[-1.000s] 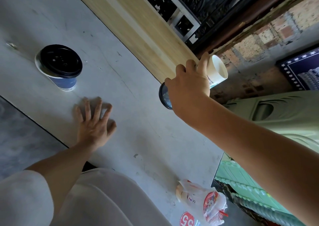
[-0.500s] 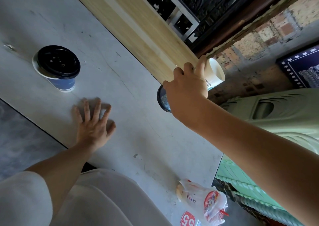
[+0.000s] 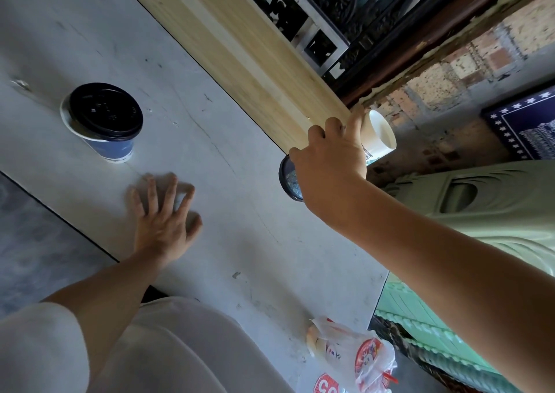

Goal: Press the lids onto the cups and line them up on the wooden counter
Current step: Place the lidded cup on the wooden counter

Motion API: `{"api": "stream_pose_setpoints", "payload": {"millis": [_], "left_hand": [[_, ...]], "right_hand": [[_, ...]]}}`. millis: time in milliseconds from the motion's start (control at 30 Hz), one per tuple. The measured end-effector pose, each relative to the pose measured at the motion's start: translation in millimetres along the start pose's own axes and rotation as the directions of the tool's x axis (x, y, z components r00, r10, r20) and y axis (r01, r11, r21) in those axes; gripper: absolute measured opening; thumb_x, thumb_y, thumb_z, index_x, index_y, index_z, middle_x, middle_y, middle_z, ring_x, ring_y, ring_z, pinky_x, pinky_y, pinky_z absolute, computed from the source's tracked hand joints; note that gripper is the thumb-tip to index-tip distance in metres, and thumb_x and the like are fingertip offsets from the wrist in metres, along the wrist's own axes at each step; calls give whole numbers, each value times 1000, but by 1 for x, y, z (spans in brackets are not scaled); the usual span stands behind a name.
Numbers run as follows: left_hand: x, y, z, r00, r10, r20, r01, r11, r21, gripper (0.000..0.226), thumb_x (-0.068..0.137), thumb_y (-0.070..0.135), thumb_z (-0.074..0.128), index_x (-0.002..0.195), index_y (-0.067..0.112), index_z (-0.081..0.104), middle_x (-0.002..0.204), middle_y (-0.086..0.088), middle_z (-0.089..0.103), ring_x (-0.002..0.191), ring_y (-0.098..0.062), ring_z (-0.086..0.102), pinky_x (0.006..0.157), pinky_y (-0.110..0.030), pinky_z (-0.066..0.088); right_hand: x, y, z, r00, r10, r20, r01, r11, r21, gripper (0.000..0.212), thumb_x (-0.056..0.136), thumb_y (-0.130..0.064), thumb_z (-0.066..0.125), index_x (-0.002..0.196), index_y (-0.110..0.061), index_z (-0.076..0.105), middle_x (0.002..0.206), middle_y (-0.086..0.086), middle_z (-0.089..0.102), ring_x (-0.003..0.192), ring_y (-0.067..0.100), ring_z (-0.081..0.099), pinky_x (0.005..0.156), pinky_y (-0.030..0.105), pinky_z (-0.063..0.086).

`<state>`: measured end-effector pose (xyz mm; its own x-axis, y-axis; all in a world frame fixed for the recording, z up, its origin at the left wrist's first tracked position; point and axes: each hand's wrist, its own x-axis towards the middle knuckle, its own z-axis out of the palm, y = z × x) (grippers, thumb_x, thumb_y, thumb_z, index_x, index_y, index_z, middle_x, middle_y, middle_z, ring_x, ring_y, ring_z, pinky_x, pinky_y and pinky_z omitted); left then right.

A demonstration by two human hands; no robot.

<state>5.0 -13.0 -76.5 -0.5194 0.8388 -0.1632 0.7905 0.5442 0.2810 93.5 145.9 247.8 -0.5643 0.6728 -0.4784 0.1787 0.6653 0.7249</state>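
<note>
A blue paper cup (image 3: 115, 149) with a black lid (image 3: 105, 116) pressed on stands upright at the left of the grey table (image 3: 228, 158). My right hand (image 3: 330, 167) grips a second paper cup (image 3: 379, 135) from above. This cup is tipped on its side in the air at the right end of the wooden counter (image 3: 240, 47), its open white mouth facing right with no lid on it. A dark blue round end (image 3: 289, 180) shows at the left of my palm. My left hand (image 3: 165, 218) lies flat on the table, fingers spread, holding nothing.
The wooden counter runs diagonally along the table's far side, with a dark carved screen (image 3: 345, 8) behind it. A brick wall (image 3: 444, 83) and a pale green plastic chair (image 3: 486, 206) are to the right. A plastic bag (image 3: 363, 359) lies at the table's near right corner.
My right hand with the tipped cup has shifted only slightly near the counter's end. My left hand stays flat on the table and the lidded cup has not moved.
</note>
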Motion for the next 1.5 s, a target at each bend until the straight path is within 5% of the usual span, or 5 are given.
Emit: {"api": "stream_pose_setpoints", "payload": {"millis": [300, 633, 1500], "left_hand": [[-1, 1, -3, 1000, -5, -2, 5, 1000, 22, 77, 83, 63, 34, 150, 25, 41, 166, -14, 17, 148, -52, 7, 115, -63, -16], [-1, 1, -2, 1000, -11, 10, 11, 1000, 27, 77, 83, 62, 33, 150, 25, 41, 165, -14, 20, 148, -52, 6, 115, -70, -3], [0, 0, -6, 999, -4, 49, 3, 1000, 19, 78, 84, 63, 33, 151, 24, 40, 165, -15, 20, 148, -52, 8, 116, -69, -2]], "right_hand": [[5, 8, 2, 1000, 26, 0, -26, 1000, -9, 49, 87, -29, 58, 136, -24, 52, 135, 14, 44, 130, 44, 33, 114, 72, 2], [4, -6, 6, 1000, 5, 12, -5, 1000, -9, 48, 88, -27, 57, 135, -22, 52, 134, 15, 45, 130, 45, 33, 112, 72, 2], [7, -10, 16, 1000, -1, 22, 2, 999, -35, 47, 86, -28, 60, 133, -21, 55, 132, 15, 46, 128, 46, 35, 111, 73, 1]]}}
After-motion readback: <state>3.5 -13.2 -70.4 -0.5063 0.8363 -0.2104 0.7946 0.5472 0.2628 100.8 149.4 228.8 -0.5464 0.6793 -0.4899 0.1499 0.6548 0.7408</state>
